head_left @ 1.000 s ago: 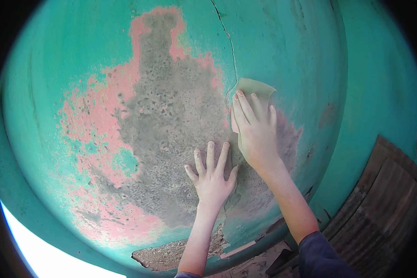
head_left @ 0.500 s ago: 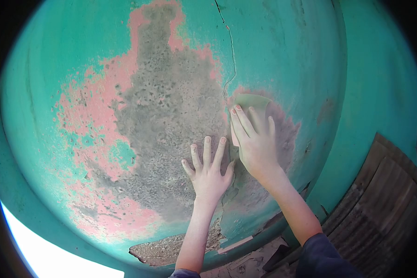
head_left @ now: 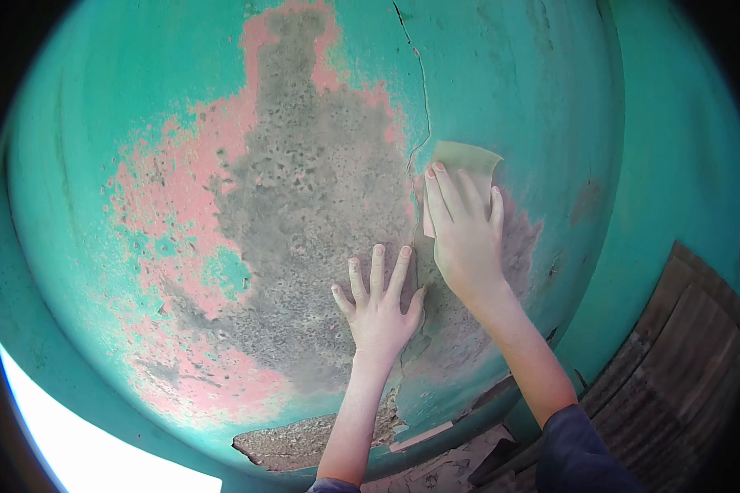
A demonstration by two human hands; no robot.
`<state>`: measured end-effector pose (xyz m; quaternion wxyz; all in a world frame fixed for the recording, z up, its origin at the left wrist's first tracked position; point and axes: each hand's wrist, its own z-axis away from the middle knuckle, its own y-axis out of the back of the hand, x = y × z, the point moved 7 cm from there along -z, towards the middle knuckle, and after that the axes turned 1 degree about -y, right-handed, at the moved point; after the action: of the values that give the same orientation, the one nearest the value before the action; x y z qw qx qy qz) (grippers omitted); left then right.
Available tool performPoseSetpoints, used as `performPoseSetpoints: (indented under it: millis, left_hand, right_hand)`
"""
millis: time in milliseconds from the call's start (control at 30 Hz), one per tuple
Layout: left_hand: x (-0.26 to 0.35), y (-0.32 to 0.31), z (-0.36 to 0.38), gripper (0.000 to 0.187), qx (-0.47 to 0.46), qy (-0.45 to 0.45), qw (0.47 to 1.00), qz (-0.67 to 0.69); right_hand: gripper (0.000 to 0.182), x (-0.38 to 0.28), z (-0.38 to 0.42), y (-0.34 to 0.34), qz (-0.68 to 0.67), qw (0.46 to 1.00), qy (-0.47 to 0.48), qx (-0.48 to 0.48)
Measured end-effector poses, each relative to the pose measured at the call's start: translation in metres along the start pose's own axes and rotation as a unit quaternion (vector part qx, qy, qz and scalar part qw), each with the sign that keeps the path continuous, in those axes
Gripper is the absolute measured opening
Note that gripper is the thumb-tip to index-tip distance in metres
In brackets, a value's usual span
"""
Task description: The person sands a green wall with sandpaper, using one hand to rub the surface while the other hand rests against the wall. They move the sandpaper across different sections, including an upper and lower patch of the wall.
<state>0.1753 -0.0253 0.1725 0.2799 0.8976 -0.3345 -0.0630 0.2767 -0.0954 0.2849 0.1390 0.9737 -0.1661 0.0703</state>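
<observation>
A person is facing a turquoise wall (head_left: 518,74) where the paint is peeling away in a large patch (head_left: 304,214), showing pink undercoat and grey, pitted plaster beneath. The right hand (head_left: 466,234) is lying flat against the wall at the right-hand edge of that patch, fingers extended and close together, pressing a sheet of sandpaper (head_left: 469,158) to the surface. The sheet is sticking out above the fingertips, its top edge just beside a thin crack (head_left: 419,82) that is running down the wall from the top. The left hand (head_left: 380,311) is resting on the grey plaster just below and to the left of the right hand, palm to the wall, fingers spread wide and holding nothing. The two hands are sitting close together, the left thumb just beside the right wrist. Below the left forearm, at the foot of the patch, a slab of bare, broken plaster (head_left: 304,448) is showing where the coating is gone. To the right of the wall, a piece of dark, ribbed wooden boarding (head_left: 682,361) is leaning near the person's blue sleeve (head_left: 580,452).
</observation>
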Motion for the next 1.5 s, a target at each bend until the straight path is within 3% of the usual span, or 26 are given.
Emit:
performPoseSetpoints:
  millis: [600,1500]
  left_hand:
    - [0.001,-0.003,0.001,0.076,0.017,0.000,1.000,-0.013]
    - [0.001,-0.002,0.001,0.077,-0.004,0.006,1.000,-0.011]
  right_hand:
    - [0.052,-0.005,-0.012,0.005,0.029,0.999,0.030,-0.006]
    - [0.059,-0.013,0.000,0.004,-0.032,0.998,0.033,-0.031]
